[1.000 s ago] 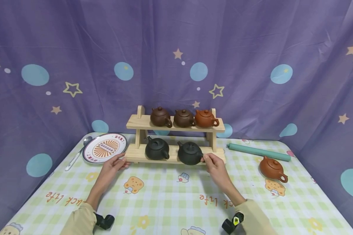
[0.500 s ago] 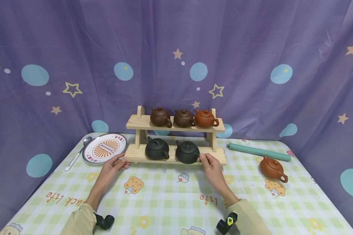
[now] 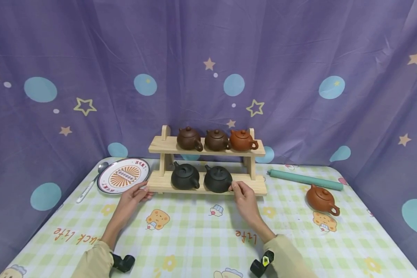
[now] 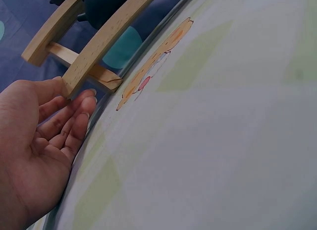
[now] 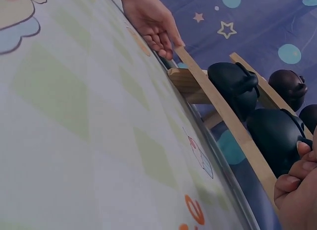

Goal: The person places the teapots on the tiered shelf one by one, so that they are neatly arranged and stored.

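Note:
A two-tier wooden rack (image 3: 206, 189) stands at the back of the table. My left hand (image 3: 132, 200) grips the left end of its lower shelf (image 4: 94, 46), thumb and fingers at the shelf's corner. On that shelf sit two black teapots, both with spouts toward the upper left. The left black teapot (image 3: 185, 177) is untouched. My right hand (image 3: 244, 200) pinches the handle of the right black teapot (image 3: 217, 179), which is partly hidden behind my fingers (image 5: 297, 175) in the right wrist view. Two dark brown teapots (image 3: 189, 139) and a reddish-brown teapot (image 3: 242, 141) line the upper shelf.
To the left lie a decorated plate (image 3: 107, 187) and a spoon (image 3: 86, 191). On the right, a green roll (image 3: 305, 180) lies behind another reddish-brown teapot (image 3: 321, 199) on the checked tablecloth (image 3: 194, 239). A purple curtain (image 3: 194, 46) hangs behind.
My right hand has moved left along the lower shelf with the right black teapot, bringing it closer to the left black teapot. The left hand has stayed at the shelf's end.

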Demonstrator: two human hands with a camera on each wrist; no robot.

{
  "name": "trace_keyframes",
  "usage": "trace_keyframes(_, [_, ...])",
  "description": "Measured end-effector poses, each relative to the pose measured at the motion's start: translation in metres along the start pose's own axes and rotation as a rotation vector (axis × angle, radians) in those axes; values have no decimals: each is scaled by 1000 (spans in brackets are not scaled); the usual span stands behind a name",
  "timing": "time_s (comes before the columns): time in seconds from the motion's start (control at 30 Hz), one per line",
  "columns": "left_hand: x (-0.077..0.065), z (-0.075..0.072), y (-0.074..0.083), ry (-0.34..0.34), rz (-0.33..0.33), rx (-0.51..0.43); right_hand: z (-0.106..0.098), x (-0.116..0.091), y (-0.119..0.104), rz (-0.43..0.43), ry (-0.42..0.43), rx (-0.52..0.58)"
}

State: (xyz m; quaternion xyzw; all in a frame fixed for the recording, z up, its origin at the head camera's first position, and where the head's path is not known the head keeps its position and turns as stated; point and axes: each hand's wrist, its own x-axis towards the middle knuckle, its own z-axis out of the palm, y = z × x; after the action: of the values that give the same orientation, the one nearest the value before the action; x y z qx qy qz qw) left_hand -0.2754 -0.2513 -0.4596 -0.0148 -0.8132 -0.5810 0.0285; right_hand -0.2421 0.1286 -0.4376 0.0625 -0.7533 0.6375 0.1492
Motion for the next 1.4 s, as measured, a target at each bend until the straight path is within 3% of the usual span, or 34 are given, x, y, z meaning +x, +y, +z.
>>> trace_keyframes(1.03, [5, 0, -5, 0, -6, -31, 15, 4, -1, -36, 24, -83])
trace_keyframes(1.4, [0, 1, -1, 1, 15, -33, 18, 4, -2, -23, 40, -79])
